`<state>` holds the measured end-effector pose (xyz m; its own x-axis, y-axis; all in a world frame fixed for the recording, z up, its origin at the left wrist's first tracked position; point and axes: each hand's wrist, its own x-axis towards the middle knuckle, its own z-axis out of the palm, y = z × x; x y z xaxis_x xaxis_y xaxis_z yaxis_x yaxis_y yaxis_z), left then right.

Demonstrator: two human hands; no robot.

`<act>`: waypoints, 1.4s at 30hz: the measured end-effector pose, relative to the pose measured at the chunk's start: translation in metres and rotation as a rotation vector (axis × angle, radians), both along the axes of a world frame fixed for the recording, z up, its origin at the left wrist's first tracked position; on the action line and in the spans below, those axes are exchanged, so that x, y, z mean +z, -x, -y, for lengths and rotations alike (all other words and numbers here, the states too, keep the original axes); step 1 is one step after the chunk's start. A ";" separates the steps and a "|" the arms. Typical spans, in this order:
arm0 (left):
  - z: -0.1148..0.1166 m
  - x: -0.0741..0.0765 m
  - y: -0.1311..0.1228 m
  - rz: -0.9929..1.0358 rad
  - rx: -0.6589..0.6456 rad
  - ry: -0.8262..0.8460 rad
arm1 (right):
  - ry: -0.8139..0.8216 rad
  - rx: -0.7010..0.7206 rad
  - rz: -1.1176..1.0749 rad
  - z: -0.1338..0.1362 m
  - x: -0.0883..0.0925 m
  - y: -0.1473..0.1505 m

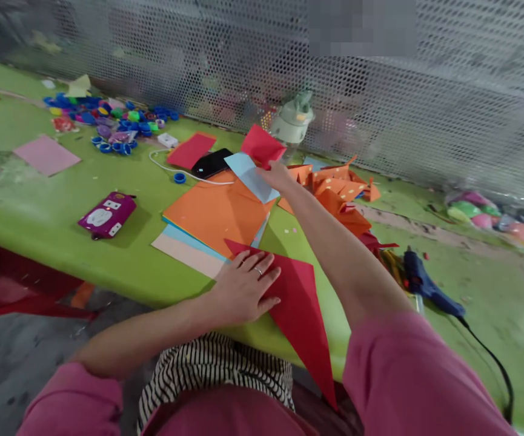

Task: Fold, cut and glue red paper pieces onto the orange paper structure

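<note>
My left hand (248, 284) lies with its fingers spread on a folded red sheet (295, 297), whose long point hangs past the table's edge. Farther forward, my right hand (276, 175) reaches to a small red paper (262, 144) and a light blue paper (251, 175); its fingertips are closed at their edges, and which paper they pinch is unclear. Between the hands lies a stack of orange paper (218, 212), with blue and pale sheets (189, 251) showing under it. Right of the stack sit folded orange paper shapes (341, 188).
A purple power socket block (108, 215), a black phone (211, 162) and a pink sheet (47, 155) lie on the green table (143, 272). Blue rings (116, 145) are heaped behind. A glue gun (429, 284) with a cable lies right; a lidded container (292, 121) stands near the mesh wall.
</note>
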<state>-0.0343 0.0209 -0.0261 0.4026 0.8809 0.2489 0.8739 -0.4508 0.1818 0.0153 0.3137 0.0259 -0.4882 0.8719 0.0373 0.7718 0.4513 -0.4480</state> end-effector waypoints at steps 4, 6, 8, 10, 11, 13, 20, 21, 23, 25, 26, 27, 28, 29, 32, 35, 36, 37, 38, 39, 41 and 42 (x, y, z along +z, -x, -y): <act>0.000 0.001 0.001 0.004 -0.005 0.010 | -0.017 -0.088 0.100 0.013 0.013 -0.004; 0.000 0.001 0.002 -0.003 -0.008 0.016 | -0.051 -0.087 0.112 0.027 0.025 -0.016; 0.000 0.001 0.003 -0.009 -0.010 0.022 | -0.094 -0.069 0.101 0.047 0.037 -0.036; 0.000 0.002 0.004 -0.011 -0.011 0.030 | -0.122 -0.010 0.086 0.075 0.044 -0.064; 0.000 0.002 0.005 -0.010 -0.008 0.034 | -0.142 0.055 0.078 0.092 0.045 -0.082; 0.000 0.003 0.006 -0.010 0.000 0.038 | -0.171 0.219 0.063 0.133 0.044 -0.119; -0.008 0.013 0.006 -0.070 0.012 0.142 | -0.210 0.660 0.117 0.281 0.004 -0.221; -0.012 0.015 0.006 -0.077 0.005 0.159 | -0.245 0.656 0.141 0.293 -0.003 -0.228; -0.020 0.017 0.006 -0.086 -0.025 0.176 | -0.356 0.604 0.144 0.308 -0.015 -0.234; -0.025 0.020 0.005 -0.077 -0.068 0.152 | -0.448 0.565 0.090 0.314 -0.021 -0.236; -0.025 0.021 0.004 -0.062 -0.080 0.121 | -0.475 0.559 0.052 0.314 -0.022 -0.235; -0.023 0.022 0.003 -0.042 -0.090 0.084 | -0.491 0.559 0.016 0.314 -0.021 -0.233; -0.018 0.023 0.002 -0.020 -0.100 0.049 | -0.496 0.559 -0.018 0.313 -0.019 -0.231; -0.012 0.025 0.000 0.000 -0.112 0.021 | -0.493 0.551 -0.050 0.313 -0.017 -0.229; 0.014 0.025 -0.004 0.016 -0.216 0.021 | -0.438 0.517 -0.144 0.312 -0.016 -0.222; 0.032 0.022 -0.006 0.006 -0.254 -0.005 | -0.440 0.526 -0.132 0.310 -0.020 -0.218; 0.035 0.020 -0.006 0.006 -0.251 -0.016 | -0.467 0.533 -0.099 0.309 -0.022 -0.218; 0.036 0.019 -0.005 0.007 -0.246 -0.024 | -0.489 0.533 -0.072 0.308 -0.023 -0.218; 0.036 0.018 -0.005 0.007 -0.243 -0.027 | -0.492 0.528 -0.061 0.306 -0.024 -0.219; 0.035 0.017 -0.005 0.006 -0.243 -0.028 | -0.469 0.518 -0.074 0.305 -0.024 -0.220; 0.031 0.016 -0.005 0.005 -0.240 -0.031 | -0.358 0.510 -0.139 0.301 -0.023 -0.221; 0.030 0.016 -0.005 0.006 -0.239 -0.034 | -0.298 0.500 -0.172 0.299 -0.022 -0.222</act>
